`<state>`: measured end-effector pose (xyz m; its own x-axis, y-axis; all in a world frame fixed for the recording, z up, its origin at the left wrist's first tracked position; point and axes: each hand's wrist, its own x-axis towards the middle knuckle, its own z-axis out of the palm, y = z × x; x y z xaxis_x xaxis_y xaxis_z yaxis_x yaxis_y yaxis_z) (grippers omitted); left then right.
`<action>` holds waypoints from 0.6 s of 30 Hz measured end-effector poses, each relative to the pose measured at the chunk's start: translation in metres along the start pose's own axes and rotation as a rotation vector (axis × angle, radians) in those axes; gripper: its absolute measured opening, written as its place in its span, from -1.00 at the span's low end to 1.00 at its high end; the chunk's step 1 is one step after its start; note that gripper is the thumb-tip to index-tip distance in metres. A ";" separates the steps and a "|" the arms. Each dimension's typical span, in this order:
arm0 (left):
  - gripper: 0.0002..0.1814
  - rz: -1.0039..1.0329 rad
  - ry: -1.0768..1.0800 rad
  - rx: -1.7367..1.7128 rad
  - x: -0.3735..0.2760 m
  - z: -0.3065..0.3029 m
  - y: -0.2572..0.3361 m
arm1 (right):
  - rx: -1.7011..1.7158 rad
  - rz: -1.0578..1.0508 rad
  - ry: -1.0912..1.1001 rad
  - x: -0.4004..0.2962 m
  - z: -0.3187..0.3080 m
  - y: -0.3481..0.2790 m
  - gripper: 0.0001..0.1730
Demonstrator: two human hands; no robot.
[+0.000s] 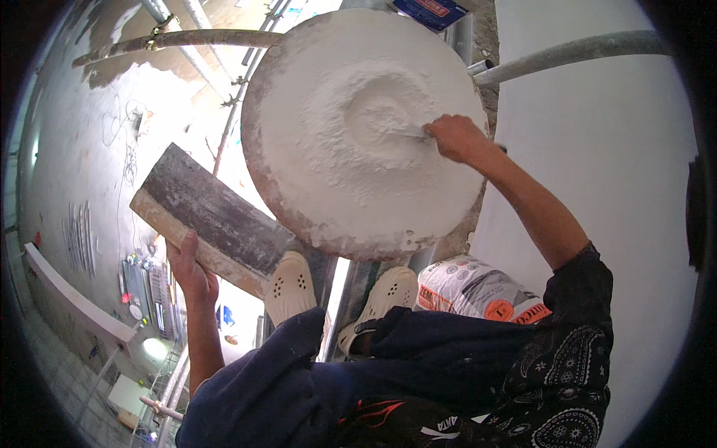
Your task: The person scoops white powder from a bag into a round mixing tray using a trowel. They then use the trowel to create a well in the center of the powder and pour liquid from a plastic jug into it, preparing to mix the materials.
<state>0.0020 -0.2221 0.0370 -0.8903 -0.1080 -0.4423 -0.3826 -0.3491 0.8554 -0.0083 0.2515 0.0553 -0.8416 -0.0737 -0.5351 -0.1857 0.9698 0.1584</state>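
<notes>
A large round board [285, 185] carries a wide mound of white powder [330, 140] with a hollow at its centre. My right hand [458, 139] is closed on the handle of a small metal tool [411, 134], whose blade lies in the powder at the right side of the hollow; its exact kind cannot be told. My left hand [191, 266] grips the pale wooden edge of a wide, dark-bladed plastering knife [218, 207], held tilted at the left of the board, over the gap beside the scaffold. Its far corner is close to my left shoe.
My pale clogs [291, 285] stand on metal scaffold planks [327, 274]. A printed material bag [476, 291] lies by the right clog. Scaffold tubes [190, 38] cross at upper left, and a white wall [588, 140] rises at right. The floor [95, 168] lies far below at left.
</notes>
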 end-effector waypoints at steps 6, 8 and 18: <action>-0.42 -0.003 -0.076 -0.033 0.003 0.012 0.000 | 0.342 0.088 -0.106 -0.010 -0.012 -0.032 -0.75; -0.43 -0.017 -0.067 -0.029 0.005 0.010 -0.001 | 0.645 0.220 -0.059 -0.008 -0.024 -0.033 -0.73; -0.43 -0.013 -0.088 -0.048 0.007 0.016 -0.003 | 0.079 -0.058 0.040 0.020 0.020 -0.007 -0.65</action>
<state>-0.0072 -0.2074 0.0353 -0.9044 -0.0213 -0.4261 -0.3839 -0.3948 0.8347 -0.0134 0.2481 0.0272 -0.8505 -0.1385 -0.5073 -0.1957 0.9788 0.0609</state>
